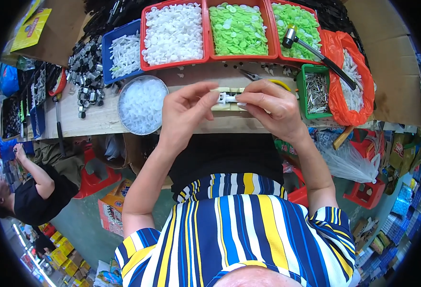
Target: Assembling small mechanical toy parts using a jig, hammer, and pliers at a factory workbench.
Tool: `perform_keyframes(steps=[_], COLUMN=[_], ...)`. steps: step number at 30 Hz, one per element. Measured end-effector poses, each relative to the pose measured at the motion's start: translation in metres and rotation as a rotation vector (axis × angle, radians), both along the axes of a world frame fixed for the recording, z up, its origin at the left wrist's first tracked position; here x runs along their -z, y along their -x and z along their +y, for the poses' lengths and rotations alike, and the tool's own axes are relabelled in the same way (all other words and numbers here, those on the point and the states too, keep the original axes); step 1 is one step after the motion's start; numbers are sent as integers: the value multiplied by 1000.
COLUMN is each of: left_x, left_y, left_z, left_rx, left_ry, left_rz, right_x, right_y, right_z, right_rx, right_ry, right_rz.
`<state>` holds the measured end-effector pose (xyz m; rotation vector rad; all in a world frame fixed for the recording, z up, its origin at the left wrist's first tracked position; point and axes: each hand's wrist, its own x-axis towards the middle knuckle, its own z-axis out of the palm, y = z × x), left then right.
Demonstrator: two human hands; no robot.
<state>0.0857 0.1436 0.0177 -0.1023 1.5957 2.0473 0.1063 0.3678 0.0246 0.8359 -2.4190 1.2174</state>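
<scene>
The person's left hand (184,115) and right hand (270,107) meet over the front edge of the wooden table (100,119). Between them is a small white plastic part (227,99). The left hand pinches one end of it with its thumb and first finger, and its other fingers are spread a little. The right hand is curled over and pinches the other end with its fingertips. The part sits just above a pale block (229,92) that lies on the table.

Just to the left of the left hand is a round clear tub (142,104) full of white bits. Behind the hands stand a blue tray (122,50) of white pegs, a red tray (174,33) of white round caps, and two red trays (239,29) of green round caps. A hammer (315,50) with a black handle lies across the far right tray. To the right of the right hand is a small green box (315,91) of metal pins, and next to it an orange bag (351,79) with white pieces inside. Small pliers (251,75) lie on the table just behind the hands. A heap of little black and silver parts (86,67) lies at the left.

Another person in black (33,191) bends low at the far left, well apart from the table.
</scene>
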Motion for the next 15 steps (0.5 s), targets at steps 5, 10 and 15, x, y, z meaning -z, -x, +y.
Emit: perform_keyframes(steps=[5,10,15], left_x=[6,8,8], left_y=[3,3,4], left_z=[3,2,-3], left_rx=[69,86,-46], left_ry=[590,700,650], left_rz=[1324,1471,1303], right_x=[3,-1,-4], right_y=[-1,-1,-4], right_z=[8,8,21], right_rx=[23,-5,59], right_ry=[82,76,43], right_rz=[-120,-136,-120])
